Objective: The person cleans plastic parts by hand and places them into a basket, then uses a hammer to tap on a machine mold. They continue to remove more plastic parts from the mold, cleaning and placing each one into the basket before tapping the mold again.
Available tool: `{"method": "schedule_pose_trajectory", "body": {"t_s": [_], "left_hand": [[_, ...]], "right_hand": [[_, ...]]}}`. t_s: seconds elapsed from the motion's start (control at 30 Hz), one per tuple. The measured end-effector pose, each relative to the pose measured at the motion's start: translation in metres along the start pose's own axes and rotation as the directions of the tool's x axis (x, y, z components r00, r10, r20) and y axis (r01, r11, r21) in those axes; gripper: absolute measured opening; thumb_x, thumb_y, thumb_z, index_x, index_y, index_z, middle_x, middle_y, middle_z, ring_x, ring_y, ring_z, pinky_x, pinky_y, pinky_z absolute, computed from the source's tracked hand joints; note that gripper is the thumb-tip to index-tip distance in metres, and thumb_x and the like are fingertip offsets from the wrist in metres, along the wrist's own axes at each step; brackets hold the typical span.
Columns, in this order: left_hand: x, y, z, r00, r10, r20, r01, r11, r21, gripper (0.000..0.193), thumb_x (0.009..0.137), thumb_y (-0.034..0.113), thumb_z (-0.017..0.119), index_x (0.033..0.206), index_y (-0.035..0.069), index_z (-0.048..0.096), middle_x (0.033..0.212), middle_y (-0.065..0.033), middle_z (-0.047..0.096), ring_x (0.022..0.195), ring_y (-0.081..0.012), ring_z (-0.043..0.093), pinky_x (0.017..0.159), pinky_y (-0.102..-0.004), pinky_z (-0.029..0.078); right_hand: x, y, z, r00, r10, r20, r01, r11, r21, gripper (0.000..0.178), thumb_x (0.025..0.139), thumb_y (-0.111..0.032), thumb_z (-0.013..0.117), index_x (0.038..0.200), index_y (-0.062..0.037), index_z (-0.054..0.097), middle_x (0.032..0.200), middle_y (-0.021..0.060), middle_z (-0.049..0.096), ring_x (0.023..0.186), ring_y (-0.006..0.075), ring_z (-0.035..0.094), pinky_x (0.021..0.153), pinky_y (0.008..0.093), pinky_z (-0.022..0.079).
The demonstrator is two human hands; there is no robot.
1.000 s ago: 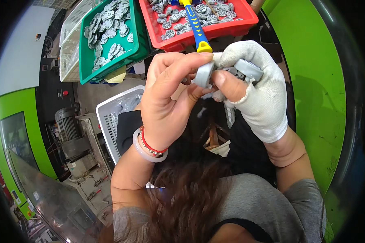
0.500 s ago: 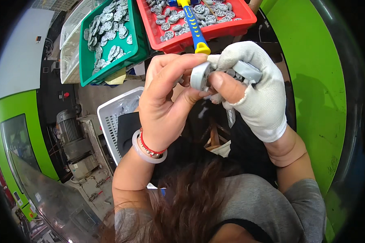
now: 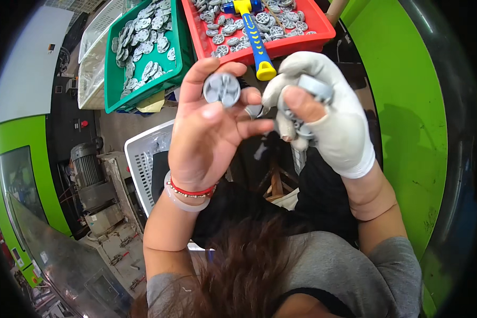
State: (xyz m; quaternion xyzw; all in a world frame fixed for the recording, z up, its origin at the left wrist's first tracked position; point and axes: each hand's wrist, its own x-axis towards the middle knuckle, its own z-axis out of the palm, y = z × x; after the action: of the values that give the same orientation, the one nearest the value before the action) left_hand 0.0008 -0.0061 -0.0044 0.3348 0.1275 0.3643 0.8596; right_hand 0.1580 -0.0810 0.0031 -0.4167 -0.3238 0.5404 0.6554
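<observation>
My bare left hand [image 3: 199,140] pinches a round grey plastic wheel [image 3: 221,89] between thumb and fingers, its ribbed face turned toward me. Another small rounded grey piece [image 3: 254,110] shows by the same hand's lower fingers; how it is held is unclear. Close by on the right, my right hand [image 3: 344,124] wears a white glove that leaves the thumb bare. Its fingers are curled around several grey plastic wheels [image 3: 316,88], partly hidden by the thumb and somewhat blurred.
A green tray [image 3: 183,53] of flat grey discs stands at the far left. Beside it, a red tray [image 3: 302,45] holds grey wheels, with a blue and yellow hammer [image 3: 255,45] lying across it. A white basket [image 3: 138,164] is left of my lap; a green panel [image 3: 416,138] rises at right.
My hands have moved apart. The left has drawn back leftward with one wheel, turning its face toward me; the right keeps its cluster of wheels.
</observation>
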Motion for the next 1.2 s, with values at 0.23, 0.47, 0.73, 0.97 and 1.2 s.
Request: {"method": "schedule_pose_trajectory", "body": {"t_s": [0.23,0.47,0.73,0.97,1.2], "left_hand": [[-0.004,-0.001,0.003,0.991,-0.131,-0.036,0.131,0.991,0.005,0.013,0.088,0.013,0.059,0.084,0.008,0.048,0.084,-0.0025,0.052,0.051,-0.0052,0.040,0.044,-0.0174,0.036],[0.001,-0.004,0.009,0.924,0.258,0.284,-0.345,0.234,0.909,0.042,0.066,0.011,0.080,0.103,0.003,0.060,0.077,-0.0042,0.059,0.066,-0.0125,0.054,0.059,-0.0245,0.043],[-0.006,-0.003,0.013,0.979,0.119,-0.166,0.022,0.749,0.662,0.025,0.092,0.026,0.053,0.090,0.002,0.056,0.069,-0.0010,0.052,0.044,-0.0043,0.038,0.038,-0.0182,0.033],[-0.007,-0.007,0.008,0.983,0.060,-0.176,0.029,0.884,0.467,0.023,0.082,0.020,0.068,0.093,0.002,0.059,0.075,-0.0004,0.055,0.057,-0.0037,0.049,0.049,-0.0177,0.040],[-0.003,0.000,0.005,0.956,0.217,0.196,-0.272,0.420,0.865,0.060,0.069,0.015,0.078,0.120,-0.002,0.052,0.104,-0.0058,0.060,0.092,-0.0122,0.056,0.083,-0.0243,0.043]], "right_hand": [[0.003,0.019,-0.009,0.803,-0.516,0.300,0.560,0.479,-0.676,0.035,0.079,0.005,0.061,0.111,-0.0005,0.050,0.094,0.0100,0.061,0.076,0.0136,0.061,0.067,0.0245,0.049],[0.000,0.014,-0.005,0.876,-0.378,0.301,0.467,0.501,-0.728,0.059,0.072,0.010,0.060,0.127,-0.0009,0.043,0.126,0.0166,0.050,0.097,0.0254,0.062,0.076,0.0312,0.052],[-0.004,0.007,0.000,0.985,-0.113,0.132,0.151,0.930,-0.335,0.049,0.080,-0.013,0.069,0.123,-0.0024,0.047,0.093,0.0052,0.059,0.076,0.0103,0.056,0.065,0.0218,0.045],[-0.006,-0.008,0.000,0.984,0.178,0.032,-0.170,0.972,-0.163,0.041,0.082,-0.027,0.066,0.113,-0.0031,0.053,0.079,0.0042,0.060,0.057,0.0054,0.051,0.047,0.0157,0.038],[-0.006,-0.012,-0.001,0.964,0.266,0.014,-0.262,0.956,-0.133,0.038,0.082,-0.029,0.066,0.106,-0.0019,0.056,0.074,0.0028,0.060,0.057,0.0046,0.051,0.046,0.0165,0.038]]}}
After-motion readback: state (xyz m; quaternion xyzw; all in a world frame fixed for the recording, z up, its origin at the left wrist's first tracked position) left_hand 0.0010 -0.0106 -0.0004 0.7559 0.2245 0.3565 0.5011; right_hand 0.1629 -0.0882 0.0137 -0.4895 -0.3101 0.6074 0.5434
